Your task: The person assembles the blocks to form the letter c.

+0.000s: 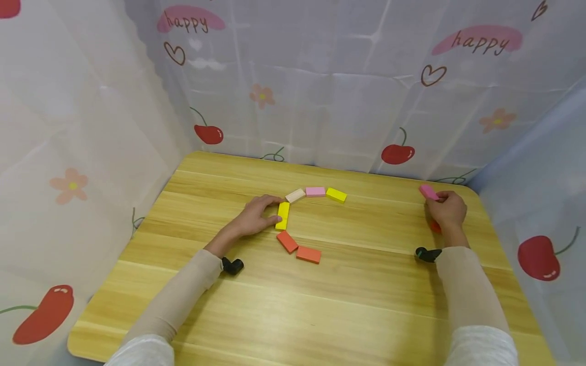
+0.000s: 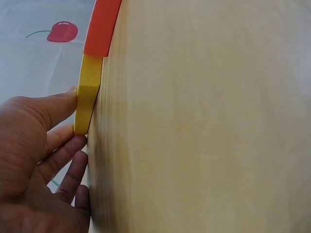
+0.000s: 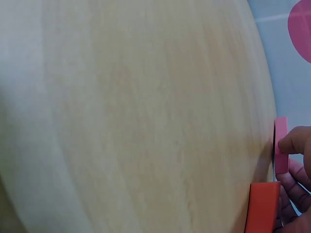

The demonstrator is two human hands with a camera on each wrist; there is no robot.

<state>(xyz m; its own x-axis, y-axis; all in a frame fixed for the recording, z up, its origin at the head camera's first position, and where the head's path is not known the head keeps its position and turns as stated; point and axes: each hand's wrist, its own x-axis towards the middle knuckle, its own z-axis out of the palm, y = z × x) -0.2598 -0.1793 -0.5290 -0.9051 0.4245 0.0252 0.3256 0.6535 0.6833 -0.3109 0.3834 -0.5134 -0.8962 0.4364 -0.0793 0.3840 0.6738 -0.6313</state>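
Note:
My left hand (image 1: pixel 255 215) holds a yellow block (image 1: pixel 283 216) on the table, thumb against one long side and index finger at its far end. In the left wrist view, the thumb (image 2: pixel 63 108) touches that yellow block (image 2: pixel 88 92), and an orange-red block (image 2: pixel 102 28) adjoins it. On the right, my right hand (image 1: pixel 448 209) pinches a bright pink block (image 1: pixel 428 191). A second orange-red block (image 3: pixel 263 208) sits beneath the right fingers, mostly hidden by the hand in the head view.
Curving away from the held yellow block are a cream block (image 1: pixel 295 195), a light pink block (image 1: pixel 315 191) and another yellow block (image 1: pixel 336 195). Two orange-red blocks, one angled (image 1: pixel 287 242) and one flatter (image 1: pixel 309 254), lie nearer. Printed curtains (image 1: pixel 320 101) border the wooden table (image 1: pixel 293 310).

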